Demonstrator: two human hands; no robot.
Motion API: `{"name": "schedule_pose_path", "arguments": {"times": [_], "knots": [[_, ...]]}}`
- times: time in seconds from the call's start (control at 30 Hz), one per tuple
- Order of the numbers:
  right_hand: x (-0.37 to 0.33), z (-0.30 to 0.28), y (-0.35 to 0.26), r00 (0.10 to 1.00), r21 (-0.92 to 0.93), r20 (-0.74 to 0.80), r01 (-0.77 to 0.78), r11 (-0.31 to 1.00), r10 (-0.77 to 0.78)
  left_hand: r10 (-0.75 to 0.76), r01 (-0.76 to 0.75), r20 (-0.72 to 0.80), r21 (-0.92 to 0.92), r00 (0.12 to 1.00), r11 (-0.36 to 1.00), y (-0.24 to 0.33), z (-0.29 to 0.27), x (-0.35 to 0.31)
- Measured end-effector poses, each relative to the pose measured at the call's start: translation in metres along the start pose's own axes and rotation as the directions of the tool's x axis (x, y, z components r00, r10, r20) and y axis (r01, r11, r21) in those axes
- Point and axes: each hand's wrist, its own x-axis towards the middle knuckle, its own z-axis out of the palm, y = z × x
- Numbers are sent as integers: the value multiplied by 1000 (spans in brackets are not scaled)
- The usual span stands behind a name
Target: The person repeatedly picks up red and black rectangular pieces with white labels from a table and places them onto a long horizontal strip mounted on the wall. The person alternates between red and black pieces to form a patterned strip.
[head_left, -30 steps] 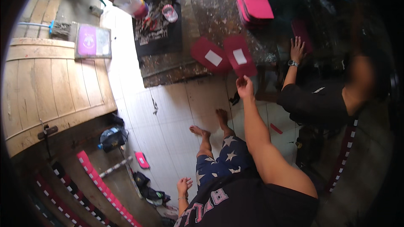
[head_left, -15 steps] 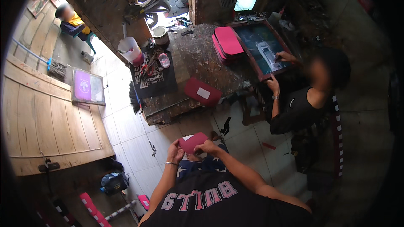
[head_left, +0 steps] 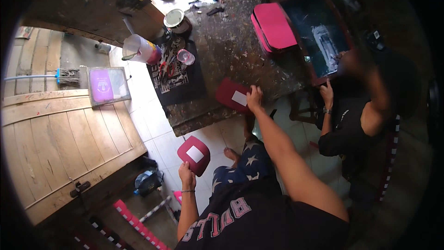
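Note:
My left hand [head_left: 187,176] grips the lower edge of a flat maroon panel [head_left: 186,145] with rounded corners and a white rectangle on it, held up over the tiled floor. My right hand [head_left: 254,98] reaches to the near edge of the worktable. Its fingers pinch the right edge of a second maroon panel [head_left: 227,90], which lies there with its own white rectangle facing up. Part of that panel's right end is covered by my fingers.
On the paint-stained worktable [head_left: 210,32] stand a pink stack of panels [head_left: 276,28], a paint can [head_left: 175,21], a plastic tub [head_left: 136,48] and red-handled scissors [head_left: 166,69]. At right a co-worker's hand [head_left: 327,93] rests by a framed screen [head_left: 344,32]. A wooden panel door [head_left: 69,143] is at left.
My right hand has let go of the first maroon panel and moved up to the one on the table. My left hand has swung left with its panel. The view has shifted.

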Motion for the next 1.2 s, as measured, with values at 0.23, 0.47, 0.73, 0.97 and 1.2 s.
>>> {"name": "schedule_pose_path", "arguments": {"times": [0.23, 0.47, 0.73, 0.97, 1.2], "knots": [[41, -15, -17, 963, -157, 248, 148, 976, -106, 38, -49, -128, -79, 991, 996, -4, -12, -6], [39, -19, -15, 967, -176, 201, 190, 966, -154, 50, -51, -51, -20, 997, 998, -2, 9, 2], [-31, -86, 18, 958, 360, 284, -145, 922, 40, 301, -322, 116, 409, 946, 854, 14, 47, 21], [-196, -203, 68, 999, 535, -37, -8, 845, 32, 473, -732, 606, 295, 640, 614, 4, 139, 0], [-424, -297, 156, 849, 596, -324, -158, 787, 417, 229, -858, 945, 89, 233, 506, -82, 203, -103]]}}
